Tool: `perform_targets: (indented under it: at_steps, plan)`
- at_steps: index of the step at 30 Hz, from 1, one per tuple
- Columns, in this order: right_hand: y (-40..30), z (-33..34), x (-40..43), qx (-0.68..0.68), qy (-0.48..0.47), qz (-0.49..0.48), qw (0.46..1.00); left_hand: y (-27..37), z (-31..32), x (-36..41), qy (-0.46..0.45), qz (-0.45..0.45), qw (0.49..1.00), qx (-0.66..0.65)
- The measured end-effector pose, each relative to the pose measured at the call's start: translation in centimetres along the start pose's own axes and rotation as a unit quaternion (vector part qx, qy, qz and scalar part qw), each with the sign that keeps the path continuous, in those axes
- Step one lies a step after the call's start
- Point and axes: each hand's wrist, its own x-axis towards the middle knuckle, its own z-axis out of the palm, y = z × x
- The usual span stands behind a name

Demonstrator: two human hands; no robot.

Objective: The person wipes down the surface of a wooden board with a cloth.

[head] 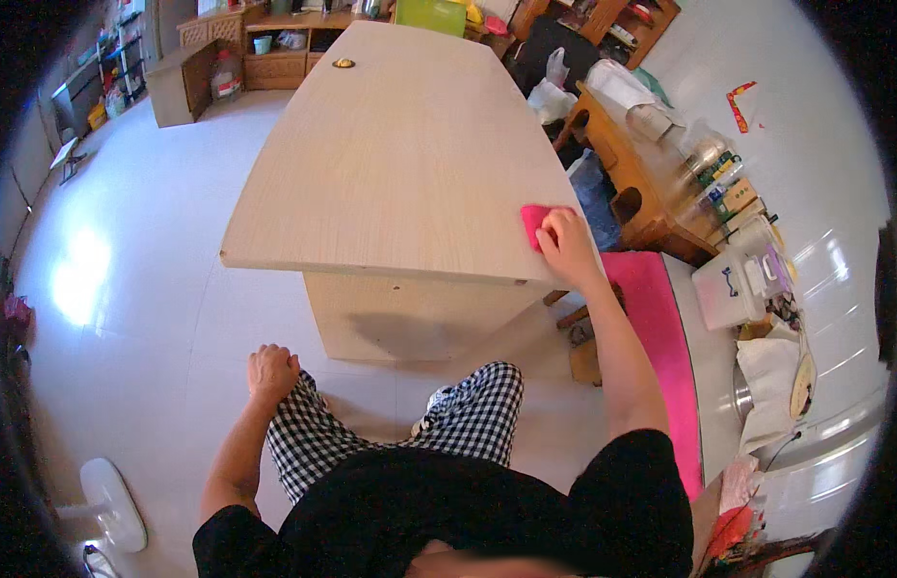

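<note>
My right hand (565, 242) presses a folded pink cloth (533, 217) onto the pale wood-grain desk top (391, 159), at the near right corner. Its fingers are curled over the cloth and hide part of it. Beside my left knee, at the checked trouser leg (304, 412), is my left hand (273, 370). The fingers there are folded in and no object shows in them. Toward the far left of the desk top sits a small brass-coloured round fitting (344, 63). Below the near edge, the desk's front panel (412, 318) goes down to the floor.
On the right, a wooden piece of furniture (622, 173) and a pink-covered surface (654, 347) stand close to the desk. A white plastic box (727, 289) is beyond them. At lower left is a white appliance base (112, 506). A wooden cabinet (275, 68) stands behind.
</note>
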Motion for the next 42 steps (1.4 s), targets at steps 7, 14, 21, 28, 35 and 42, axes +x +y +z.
perform_targets:
  at_steps: [7, 14, 21, 28, 35, 42]
  plan:
    - [-0.6, -1.9, -3.0, -0.016, -0.005, 0.002, 1.000, -0.4, 0.6, 0.2, 0.012, 0.004, 1.000, 0.010]
    - [5.0, 2.7, 4.2, -0.094, -0.109, 0.060, 0.988, -0.4, 0.7, 0.7, -0.048, -0.017, 0.999, 0.010]
    - [12.5, 6.7, 13.7, -0.115, -0.139, 0.122, 0.976, -0.1, -0.6, 1.3, -0.049, 0.007, 0.999, -0.002]
    - [15.2, 7.6, 19.7, -0.072, -0.201, 0.229, 0.950, -0.4, -1.0, 1.6, -0.027, 0.001, 0.999, -0.045]
    - [16.9, 8.5, 18.5, -0.124, -0.142, 0.199, 0.962, -0.2, -1.2, 1.4, -0.036, 0.005, 0.999, -0.001]
    - [11.8, 7.0, 13.7, -0.102, -0.098, 0.185, 0.972, 0.2, -1.3, 0.6, -0.043, -0.032, 0.998, 0.038]
